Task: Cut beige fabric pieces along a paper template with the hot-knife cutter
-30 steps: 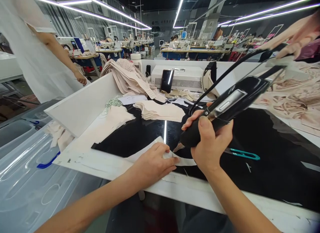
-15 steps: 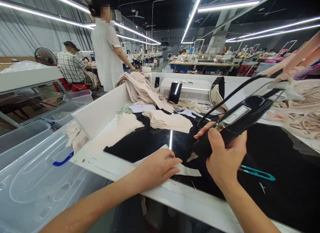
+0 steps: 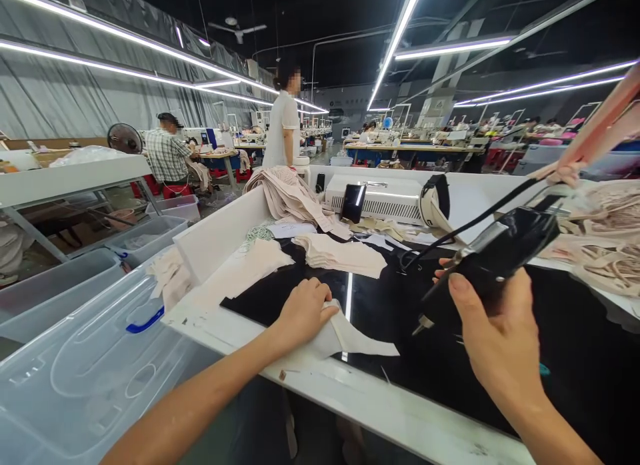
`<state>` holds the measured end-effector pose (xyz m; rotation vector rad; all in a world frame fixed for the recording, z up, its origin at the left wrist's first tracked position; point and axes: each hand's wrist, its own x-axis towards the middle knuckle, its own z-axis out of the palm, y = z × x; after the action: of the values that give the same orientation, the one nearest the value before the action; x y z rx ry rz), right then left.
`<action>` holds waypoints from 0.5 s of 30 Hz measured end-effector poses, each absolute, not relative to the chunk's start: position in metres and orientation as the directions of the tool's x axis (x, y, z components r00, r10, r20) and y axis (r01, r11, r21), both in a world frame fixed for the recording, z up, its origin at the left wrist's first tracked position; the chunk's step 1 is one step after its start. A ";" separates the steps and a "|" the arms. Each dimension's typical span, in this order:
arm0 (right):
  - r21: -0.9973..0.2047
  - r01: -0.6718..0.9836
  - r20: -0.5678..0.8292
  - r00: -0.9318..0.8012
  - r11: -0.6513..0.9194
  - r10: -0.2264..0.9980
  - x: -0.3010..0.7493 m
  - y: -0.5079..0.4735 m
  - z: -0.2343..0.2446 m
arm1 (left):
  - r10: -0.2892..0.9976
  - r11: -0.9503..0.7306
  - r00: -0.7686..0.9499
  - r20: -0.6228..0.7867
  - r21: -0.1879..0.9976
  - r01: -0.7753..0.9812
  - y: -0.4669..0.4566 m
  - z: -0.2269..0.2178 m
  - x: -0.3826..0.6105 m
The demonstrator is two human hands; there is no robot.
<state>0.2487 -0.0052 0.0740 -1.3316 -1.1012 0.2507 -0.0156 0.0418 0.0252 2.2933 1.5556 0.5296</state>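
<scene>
Near the table's front edge, my left hand [image 3: 306,312] has its fingers curled down on a pale curved fabric piece [image 3: 357,337], pinching its upper end. That piece lies on a glossy black sheet [image 3: 280,286]. My right hand [image 3: 500,325] is wrapped round a black corded hand tool [image 3: 515,252] with a pointed metal tip [image 3: 423,324]. The tip aims down and left, to the right of the fabric piece; whether it touches the sheet I cannot tell. Behind my left hand rests a stack of beige fabric pieces [image 3: 345,255]. A teal-handled tool [image 3: 544,370] is mostly hidden by my right hand.
A pink strap [image 3: 595,128] hangs down to the tool. Behind are a white vented box [image 3: 385,197], a phone [image 3: 353,203] and a beige fabric heap [image 3: 287,192]. Clear plastic bins [image 3: 90,385] stand at left. One person [image 3: 283,128] stands beyond; another [image 3: 167,152] sits.
My right hand has moved the tool right, away from the fabric piece. My left hand has shifted slightly up and left, its fingers now curled on the piece. The standing person has moved farther off.
</scene>
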 end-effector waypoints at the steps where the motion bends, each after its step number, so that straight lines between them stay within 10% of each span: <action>1: -0.849 0.465 0.486 0.502 0.251 0.715 0.252 -0.007 0.075 | 0.934 -0.352 0.337 0.121 0.483 0.802 0.043 0.025 -0.016; 15: -0.562 0.811 0.464 0.149 0.161 0.873 0.397 -0.010 -0.027 | 0.935 -0.241 0.348 0.074 0.850 0.468 0.060 0.017 -0.030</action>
<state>0.3965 -0.0099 -0.0269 -1.6390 -1.6511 0.0992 -0.0298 0.0595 0.0172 1.8527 1.2315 0.7777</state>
